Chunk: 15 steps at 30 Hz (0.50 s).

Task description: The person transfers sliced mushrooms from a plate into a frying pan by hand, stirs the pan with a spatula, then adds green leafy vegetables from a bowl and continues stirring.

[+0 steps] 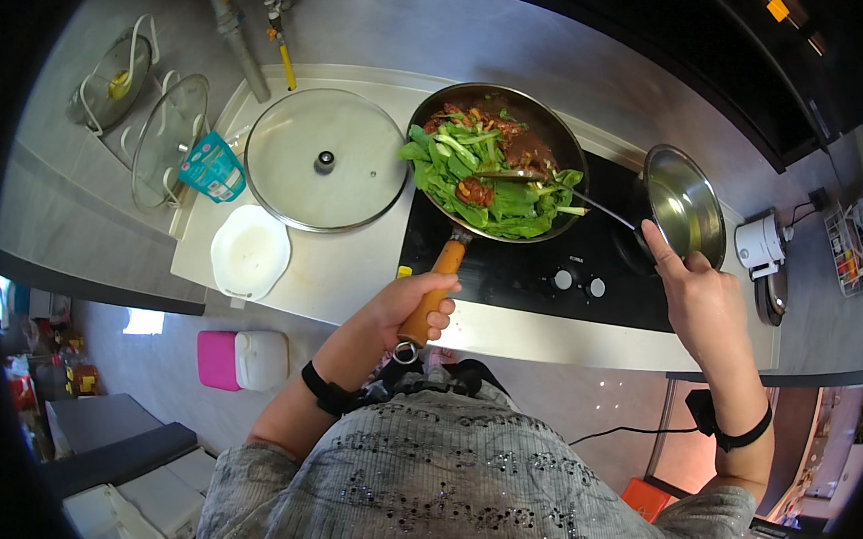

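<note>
My left hand (pixel 418 305) grips the wooden handle (pixel 444 263) of a frying pan (pixel 579 142) over the black cooktop (pixel 490 272). In the pan, green leafy vegetables (pixel 443 179) lie over browned meat pieces in reddish sauce (pixel 529 143). My right hand (pixel 701 298) holds a metal spatula (pixel 603 207) by its handle, the forefinger stretched along it. The spatula's head rests among the leaves, with a chunk of meat (pixel 474 192) just in front of it. Most of the spatula's grip is hidden by my fingers.
A glass lid (pixel 291 160) lies left of the pan, near a white bowl (pixel 249 249) and a teal pouch (pixel 213 166). Further left, lids (pixel 171 139) hang in wall racks. A steel pot (pixel 687 202) stands right of the pan; beyond it is a white appliance (pixel 758 243).
</note>
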Each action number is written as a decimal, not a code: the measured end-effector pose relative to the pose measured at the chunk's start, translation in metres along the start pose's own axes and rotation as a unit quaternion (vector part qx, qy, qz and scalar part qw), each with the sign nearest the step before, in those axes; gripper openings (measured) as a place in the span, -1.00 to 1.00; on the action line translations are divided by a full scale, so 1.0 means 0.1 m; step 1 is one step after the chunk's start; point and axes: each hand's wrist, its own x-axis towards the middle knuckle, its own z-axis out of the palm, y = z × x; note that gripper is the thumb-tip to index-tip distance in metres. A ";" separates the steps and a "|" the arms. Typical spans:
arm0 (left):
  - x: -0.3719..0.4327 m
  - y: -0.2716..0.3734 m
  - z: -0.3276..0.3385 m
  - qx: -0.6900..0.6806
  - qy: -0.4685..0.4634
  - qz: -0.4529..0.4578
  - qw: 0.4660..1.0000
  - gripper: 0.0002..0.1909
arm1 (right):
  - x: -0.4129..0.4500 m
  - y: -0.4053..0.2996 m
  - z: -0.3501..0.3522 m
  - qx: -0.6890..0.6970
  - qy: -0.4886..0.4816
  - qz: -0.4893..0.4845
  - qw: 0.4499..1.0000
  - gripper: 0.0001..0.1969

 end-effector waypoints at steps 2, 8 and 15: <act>-0.02 0.00 -0.01 -0.003 0.005 0.002 1.000 -0.75 | 0.04 -0.06 -0.01 0.018 -0.020 -0.001 1.000 -0.30; 0.00 0.00 0.00 -0.001 0.019 -0.001 1.000 -0.78 | 0.29 -0.29 0.33 0.034 -0.157 0.009 0.987 -0.32; 0.00 -0.02 0.04 0.007 0.030 0.009 0.999 -0.78 | 0.56 -0.29 0.69 0.006 -0.108 0.043 0.993 -0.31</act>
